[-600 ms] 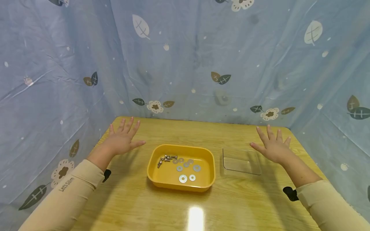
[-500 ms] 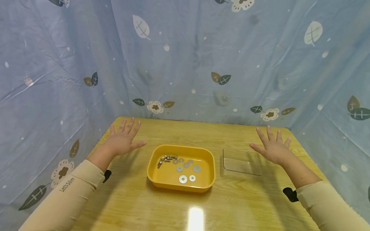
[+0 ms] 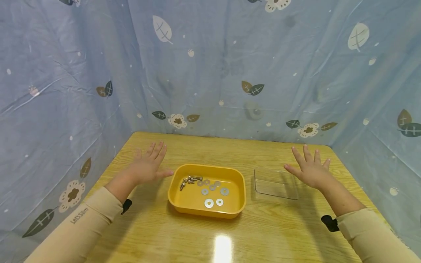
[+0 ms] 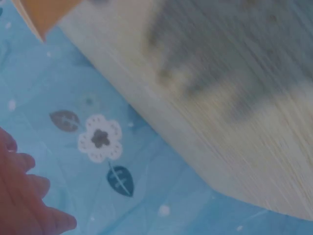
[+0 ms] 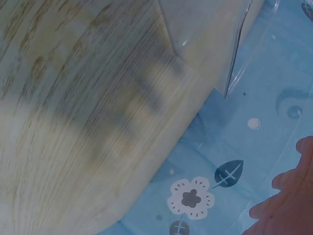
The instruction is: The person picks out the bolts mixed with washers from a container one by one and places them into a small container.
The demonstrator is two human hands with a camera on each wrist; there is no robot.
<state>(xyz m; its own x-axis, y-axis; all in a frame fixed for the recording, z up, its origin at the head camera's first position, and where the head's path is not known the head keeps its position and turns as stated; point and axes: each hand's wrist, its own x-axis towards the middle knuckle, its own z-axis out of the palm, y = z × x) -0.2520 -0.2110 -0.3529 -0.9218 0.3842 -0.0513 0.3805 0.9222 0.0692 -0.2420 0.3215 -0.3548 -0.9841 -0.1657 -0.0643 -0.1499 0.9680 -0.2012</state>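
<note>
"Let'sSlim" (image 3: 79,215) on L sleeve (image 3: 87,228) (yel. tray (image 3: 192,201) btwn hands (image 3: 144,169) (image 3: 311,171))

Light-blue sheeting (image 3: 210,69) encloses the work area at the rear, left and right. Its printed pattern comprises white flowers (image 3: 177,121), leaves (image 3: 162,29) and small pale spots (image 3: 190,53). The table (image 3: 164,237) has a yellowish wood-grain top. A bright light reflection (image 3: 223,249) lies on its near portion.

I see the tray (image 3: 207,213) mid-table, screws (image 3: 190,179) in its back left part, washers (image 3: 206,203) right of them and forward. Box (image 3: 275,188) on the table (image 3: 184,237), just right of tray, apart. I've got left hand (image 3: 148,168) left of tray, right hand (image 3: 310,170) right of box. Curtain (image 3: 210,65) behind table and both sides.
</note>
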